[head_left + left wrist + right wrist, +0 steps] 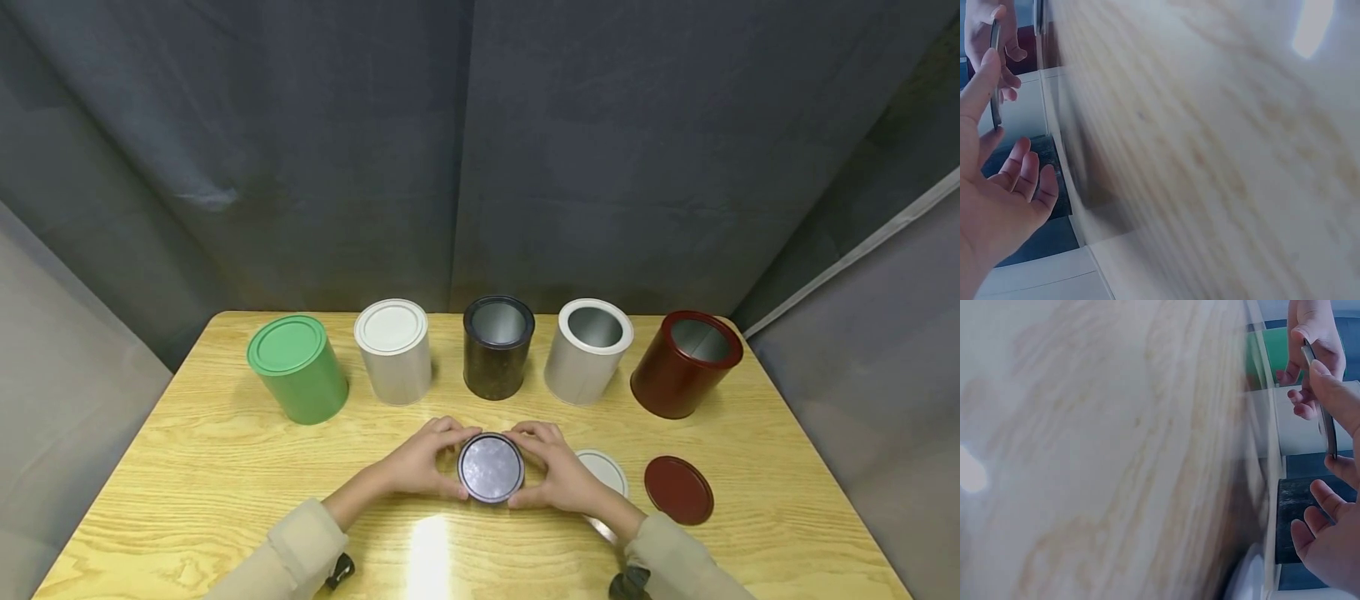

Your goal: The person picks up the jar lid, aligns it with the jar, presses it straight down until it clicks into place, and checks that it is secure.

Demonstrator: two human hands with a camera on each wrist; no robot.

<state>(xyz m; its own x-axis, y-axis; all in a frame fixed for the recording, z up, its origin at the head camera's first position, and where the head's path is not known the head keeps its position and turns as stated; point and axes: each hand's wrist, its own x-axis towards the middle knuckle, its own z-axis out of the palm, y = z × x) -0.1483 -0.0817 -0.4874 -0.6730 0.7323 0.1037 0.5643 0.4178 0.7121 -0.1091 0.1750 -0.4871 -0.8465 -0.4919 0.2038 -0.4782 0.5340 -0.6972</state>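
Observation:
A round black lid [491,468] is held level by its edge between both hands, in front of the open black can [498,348]. My left hand [426,458] pinches its left edge with thumb and index finger, while my right hand [557,468] does the same on the right. Both wrist views show the lid [995,75] edge-on, raised above the table, with the other fingers loosely bent below it. Under the right forearm a white lid [603,472] lies partly hidden. To its right a dark red lid [678,490] lies flat.
Along the back of the wooden table [225,500] stand a green can [303,375] and a white can [393,354], both lidded. An open white can [585,358] and an open dark red can [675,375] stand at the right. Grey curtains [337,150] hang behind.

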